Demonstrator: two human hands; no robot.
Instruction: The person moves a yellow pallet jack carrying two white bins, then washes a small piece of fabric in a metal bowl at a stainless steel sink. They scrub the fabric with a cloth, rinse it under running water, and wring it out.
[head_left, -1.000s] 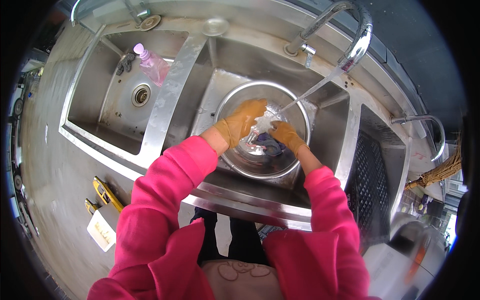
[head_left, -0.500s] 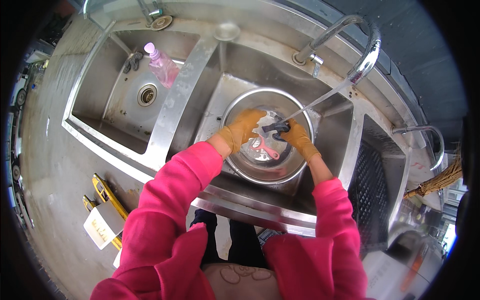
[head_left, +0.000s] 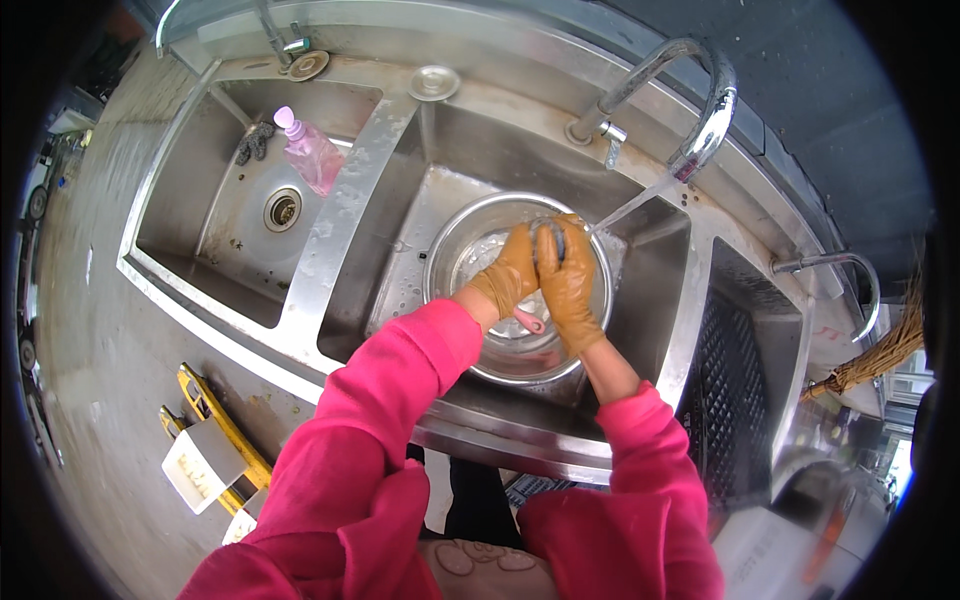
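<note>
Both of my hands wear orange rubber gloves and come together over a round steel basin (head_left: 428, 300) standing in the middle sink. My left hand (head_left: 511, 268) and my right hand (head_left: 569, 280) are closed around a dark grey object (head_left: 548, 240), which shows only in part between the fingers; its kind I cannot make out. Below them in the basin, the handle of a pink peeler-like tool (head_left: 529, 321) shows, its other end hidden by my gloves. A stream of water from the curved tap (head_left: 705, 135) runs down beside my right hand.
In the left sink stand a pink pump bottle (head_left: 313, 158) and a dark grey scourer-like clump (head_left: 255, 143). A round metal lid (head_left: 434, 83) lies on the back ledge. At right, a black ridged mat (head_left: 735, 385) lines another sink, with a straw broom (head_left: 870, 360) beyond.
My hands have come together around the dark object, which was in my right hand alone. They now cover most of the pink tool. The whole view has shifted slightly.
</note>
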